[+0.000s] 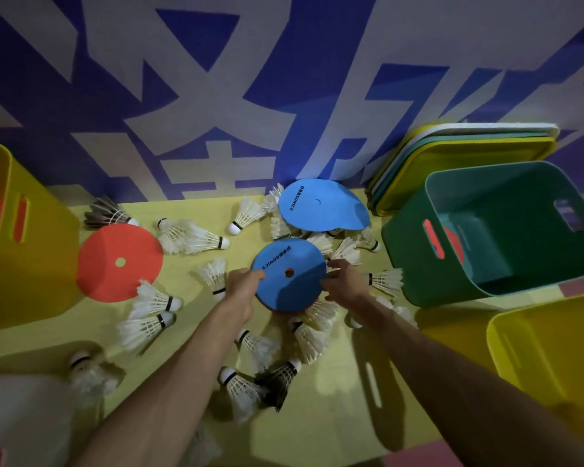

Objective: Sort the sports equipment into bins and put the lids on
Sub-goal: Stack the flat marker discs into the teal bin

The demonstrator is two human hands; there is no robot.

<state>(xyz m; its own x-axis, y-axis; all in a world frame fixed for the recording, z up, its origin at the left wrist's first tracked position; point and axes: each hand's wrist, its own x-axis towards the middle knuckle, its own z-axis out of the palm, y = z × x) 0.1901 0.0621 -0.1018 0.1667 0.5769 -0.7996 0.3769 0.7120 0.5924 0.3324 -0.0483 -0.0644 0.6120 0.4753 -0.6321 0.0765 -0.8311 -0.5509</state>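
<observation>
View: head camera, looking down over both forearms at a yellow mat [317, 433] that is running up to a blue and grey patterned wall [216, 79].
Left hand [243, 281]: reaching to the middle of the mat and pinching the left edge of the near blue disc [290, 288].
Right hand [344, 281]: curling its fingers over the right edge of the same disc.
Near blue disc: lying flat between the two hands, dark lettering on top, a small hole near its middle; a thin red edge is showing beneath its near rim.
Far blue disc [321, 207]: resting tilted on a heap of shuttlecocks, close to the wall.
Red disc [118, 262]: lying flat on the mat, well left of the hands.
Shuttlecocks [203, 239]: lying scattered all round the discs, mostly white, with a few dark ones among them.
Green bin [412, 264]: standing open at right, with a red shape [452, 239] showing inside.
Left yellow bin [44, 264]: standing open at the far left edge, something red inside.
Right yellow bin [553, 365]: sitting near right.
White bin [21, 426]: sitting near left, blurred.
Lids [469, 156]: leaning stacked against the wall behind the green bin, yellow in front.
</observation>
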